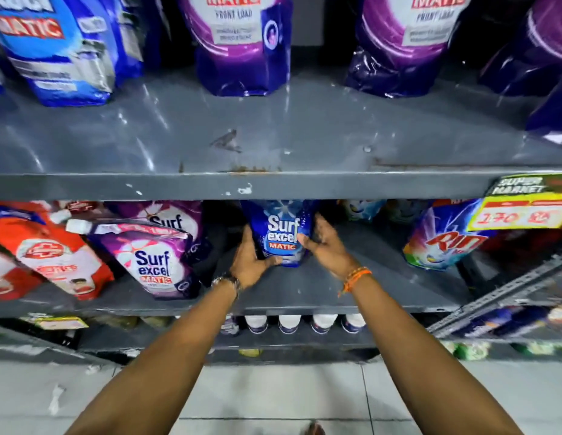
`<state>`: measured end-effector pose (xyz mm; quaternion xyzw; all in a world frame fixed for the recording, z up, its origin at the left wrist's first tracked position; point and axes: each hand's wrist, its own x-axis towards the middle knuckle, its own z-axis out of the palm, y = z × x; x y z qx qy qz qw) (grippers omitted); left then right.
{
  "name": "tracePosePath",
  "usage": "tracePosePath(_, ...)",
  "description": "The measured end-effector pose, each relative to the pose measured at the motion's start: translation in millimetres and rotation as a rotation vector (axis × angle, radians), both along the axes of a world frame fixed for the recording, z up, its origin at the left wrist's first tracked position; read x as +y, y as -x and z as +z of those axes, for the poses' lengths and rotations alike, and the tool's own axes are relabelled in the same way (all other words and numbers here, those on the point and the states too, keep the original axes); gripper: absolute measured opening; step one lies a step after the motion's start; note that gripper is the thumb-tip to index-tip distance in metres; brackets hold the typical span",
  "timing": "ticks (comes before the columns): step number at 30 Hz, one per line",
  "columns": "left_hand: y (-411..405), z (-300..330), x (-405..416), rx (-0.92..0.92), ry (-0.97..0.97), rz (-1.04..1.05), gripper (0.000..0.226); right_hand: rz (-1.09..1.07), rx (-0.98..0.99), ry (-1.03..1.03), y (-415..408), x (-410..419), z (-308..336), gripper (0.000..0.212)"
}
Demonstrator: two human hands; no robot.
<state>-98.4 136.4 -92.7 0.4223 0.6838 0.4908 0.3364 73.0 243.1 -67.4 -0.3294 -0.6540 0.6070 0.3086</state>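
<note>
From the head camera, a blue plastic Surf excel Matic refill pouch stands upright on the middle grey metal shelf, set back under the lip of the shelf above. The left hand grips the pouch's lower left side, with its thumb across the bottom front edge. The right hand holds the right side, thumb pressed on the front and fingers curled round the edge.

A metal wristwatch sits on the left wrist and an orange thread band on the right. A purple Surf excel pouch with a white cap leans well left of the blue one, next to a red pouch. A multicoloured Rin pouch stands to the right, below a yellow price tag. Large purple pouches line the top shelf.
</note>
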Motion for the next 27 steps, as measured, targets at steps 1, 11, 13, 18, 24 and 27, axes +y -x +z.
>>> tracePosePath(1, -2, -4, 2, -0.021, 0.007, 0.028, 0.100, 0.002, -0.003, 0.010, -1, 1, -1, 0.046)
tracePosePath(11, -27, 0, -54, -0.050, -0.088, 0.058, 0.085, -0.227, 0.099, 0.059, -21, -70, 3, 0.037)
tracePosePath(13, -33, 8, -79, -0.094, -0.114, 0.026, 0.082, -0.264, 0.106, 0.049, -29, -95, 6, 0.033)
tracePosePath(18, -42, 42, -144, -0.232, -0.119, -0.029, 0.076, -0.311, 0.202, 0.004, -44, -164, 33, 0.029)
tracePosePath(24, -31, 111, -205, -0.265, -0.175, -0.073, 0.085, -0.343, 0.265, -0.131, -39, -219, 96, 0.029)
tracePosePath(27, -15, 159, -222, -0.230, -0.252, -0.085, 0.084, -0.307, 0.345, -0.226, -23, -234, 153, 0.050)
